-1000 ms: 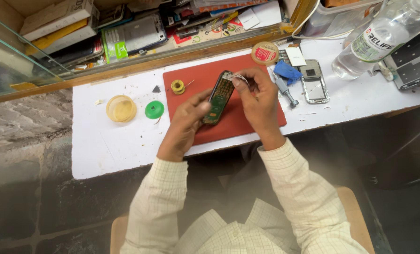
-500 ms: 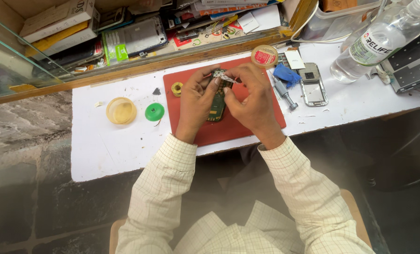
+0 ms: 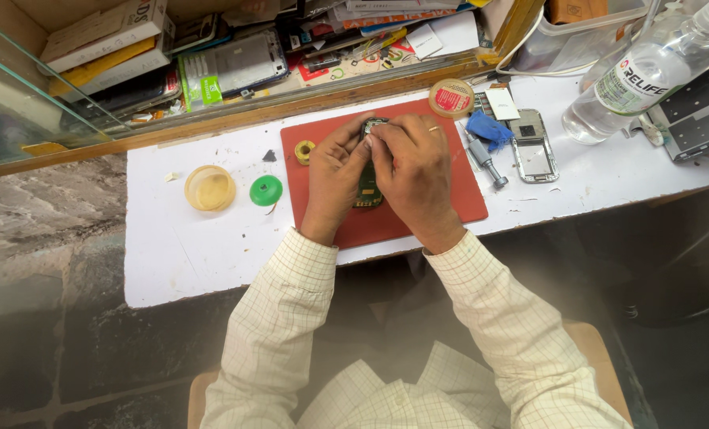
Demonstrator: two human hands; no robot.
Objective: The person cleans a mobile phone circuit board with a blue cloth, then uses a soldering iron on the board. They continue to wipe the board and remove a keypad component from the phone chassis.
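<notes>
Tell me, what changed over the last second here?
Both hands closed in over the circuit board on the red mat: the right hand shifted left across it, and the left hand curled round its top. The yellow cup and green cap stayed put.

Left of the red mat (image 3: pixel 450 202), bare white table (image 3: pixel 188 254) leaves passing room (only a yellow lid (image 3: pixel 209 188) and green cap (image 3: pixel 266 191) there); right is crowded: screwdriver (image 3: pixel 485 155), phone frame (image 3: pixel 533 147), clear bottle (image 3: pixel 644 75).
</notes>
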